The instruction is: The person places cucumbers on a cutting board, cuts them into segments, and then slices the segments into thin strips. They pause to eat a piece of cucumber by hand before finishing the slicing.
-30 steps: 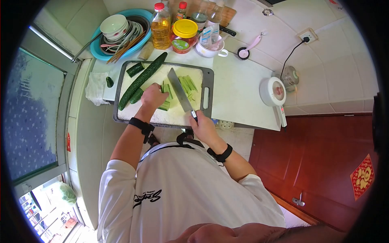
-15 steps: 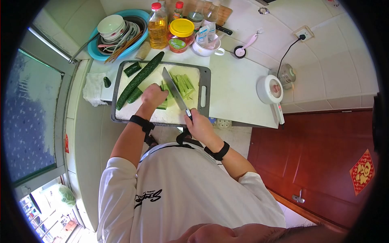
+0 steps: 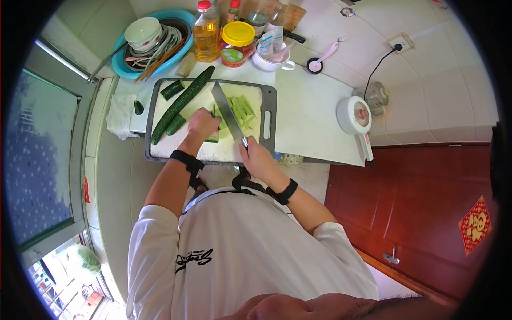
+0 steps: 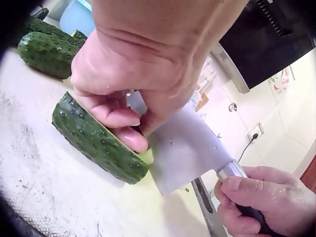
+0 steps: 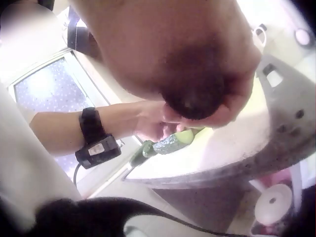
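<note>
My left hand (image 3: 204, 124) holds a cucumber piece (image 4: 98, 140) down on the cutting board (image 3: 181, 150), its fingers curled over the cut side. My right hand (image 3: 258, 159) grips the black-and-silver handle of a cleaver (image 3: 228, 111). In the left wrist view the broad blade stands right beside the left fingertips, at the end of that piece. Pale green cucumber strips (image 3: 242, 109) lie to the right of the blade. On the board's left side are a long whole cucumber (image 3: 184, 104) and two shorter chunks, one (image 3: 172, 90) behind it and one (image 3: 175, 125) in front.
Behind the board stand a blue basin (image 3: 120, 68) of dishes, an oil bottle (image 3: 206, 40), a yellow-lidded jar (image 3: 237, 45) and a white cup (image 3: 270, 64). A cucumber end (image 3: 138, 107) lies left of the board on a white cloth (image 3: 120, 118). A white electric pot (image 3: 354, 114) stands at the right.
The cleaver has shifted slightly left, closer to my left hand. My left hand stays at the cucumber piece, and the strips remain on the board's right side.
</note>
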A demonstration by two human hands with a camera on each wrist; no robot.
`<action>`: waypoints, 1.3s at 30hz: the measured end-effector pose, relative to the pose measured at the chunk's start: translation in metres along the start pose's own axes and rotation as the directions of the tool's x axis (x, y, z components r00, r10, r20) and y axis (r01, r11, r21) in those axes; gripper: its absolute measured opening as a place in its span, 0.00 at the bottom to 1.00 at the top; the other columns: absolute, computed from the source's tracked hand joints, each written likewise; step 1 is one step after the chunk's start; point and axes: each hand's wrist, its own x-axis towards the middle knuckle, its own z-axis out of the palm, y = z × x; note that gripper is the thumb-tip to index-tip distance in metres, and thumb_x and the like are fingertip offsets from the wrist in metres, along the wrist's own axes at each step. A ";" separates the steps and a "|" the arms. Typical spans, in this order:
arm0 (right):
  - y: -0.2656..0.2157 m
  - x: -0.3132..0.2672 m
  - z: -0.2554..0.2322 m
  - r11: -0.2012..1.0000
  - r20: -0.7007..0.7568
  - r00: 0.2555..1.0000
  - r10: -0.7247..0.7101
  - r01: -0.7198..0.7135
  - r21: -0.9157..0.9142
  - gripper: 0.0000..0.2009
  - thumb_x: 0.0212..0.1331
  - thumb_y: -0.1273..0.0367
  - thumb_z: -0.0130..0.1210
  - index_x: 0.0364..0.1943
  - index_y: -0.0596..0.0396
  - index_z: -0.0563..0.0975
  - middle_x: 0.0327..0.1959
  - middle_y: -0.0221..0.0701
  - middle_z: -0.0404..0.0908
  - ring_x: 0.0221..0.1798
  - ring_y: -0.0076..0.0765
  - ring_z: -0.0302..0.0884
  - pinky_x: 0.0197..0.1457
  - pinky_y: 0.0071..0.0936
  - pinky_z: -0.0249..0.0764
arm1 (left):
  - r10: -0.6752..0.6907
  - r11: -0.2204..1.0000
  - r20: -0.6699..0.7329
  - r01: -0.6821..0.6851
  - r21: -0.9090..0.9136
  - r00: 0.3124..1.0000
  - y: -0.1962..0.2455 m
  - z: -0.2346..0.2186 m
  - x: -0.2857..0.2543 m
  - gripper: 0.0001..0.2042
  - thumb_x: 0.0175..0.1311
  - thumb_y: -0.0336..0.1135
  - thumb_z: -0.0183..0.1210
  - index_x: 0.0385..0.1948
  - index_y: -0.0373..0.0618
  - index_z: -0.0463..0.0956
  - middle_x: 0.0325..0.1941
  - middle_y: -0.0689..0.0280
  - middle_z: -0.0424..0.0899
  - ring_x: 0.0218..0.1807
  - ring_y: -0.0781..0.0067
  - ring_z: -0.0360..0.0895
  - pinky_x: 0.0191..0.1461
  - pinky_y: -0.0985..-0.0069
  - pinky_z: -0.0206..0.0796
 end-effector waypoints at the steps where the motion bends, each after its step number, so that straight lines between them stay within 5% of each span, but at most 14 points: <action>1: 0.002 0.002 0.001 1.000 -0.006 1.000 -0.005 0.005 0.000 0.14 0.69 0.62 0.48 0.39 0.62 0.67 0.26 0.55 0.77 0.32 0.66 0.77 0.35 0.53 0.71 | 0.006 1.000 -0.006 -0.006 0.002 1.000 0.000 0.000 0.001 0.14 0.54 0.41 0.58 0.20 0.38 0.81 0.19 0.60 0.85 0.30 0.63 0.86 0.45 0.68 0.76; 22: -0.016 -0.020 -0.018 0.990 0.057 0.998 -0.008 0.016 -0.142 0.14 0.68 0.63 0.49 0.40 0.62 0.67 0.23 0.52 0.79 0.28 0.64 0.78 0.31 0.55 0.72 | -0.043 0.999 -0.005 0.043 0.031 0.999 0.006 -0.003 -0.003 0.15 0.54 0.43 0.59 0.20 0.39 0.83 0.19 0.62 0.85 0.31 0.65 0.85 0.45 0.70 0.76; 31: -0.002 0.020 0.010 0.999 -0.075 0.997 -0.032 0.030 -0.020 0.15 0.69 0.60 0.48 0.38 0.62 0.68 0.24 0.53 0.79 0.29 0.64 0.78 0.32 0.56 0.72 | -0.010 0.997 0.044 0.006 0.074 0.999 0.000 -0.004 -0.002 0.17 0.57 0.43 0.55 0.17 0.40 0.83 0.18 0.63 0.85 0.28 0.67 0.85 0.42 0.70 0.76; 39: -0.012 -0.013 -0.009 0.997 0.003 1.000 -0.003 0.003 -0.071 0.14 0.68 0.62 0.49 0.38 0.61 0.67 0.23 0.52 0.79 0.29 0.64 0.79 0.32 0.55 0.72 | -0.060 0.993 0.025 0.062 -0.097 0.998 0.000 0.003 -0.004 0.17 0.60 0.42 0.56 0.18 0.39 0.82 0.17 0.63 0.84 0.21 0.72 0.83 0.35 0.74 0.76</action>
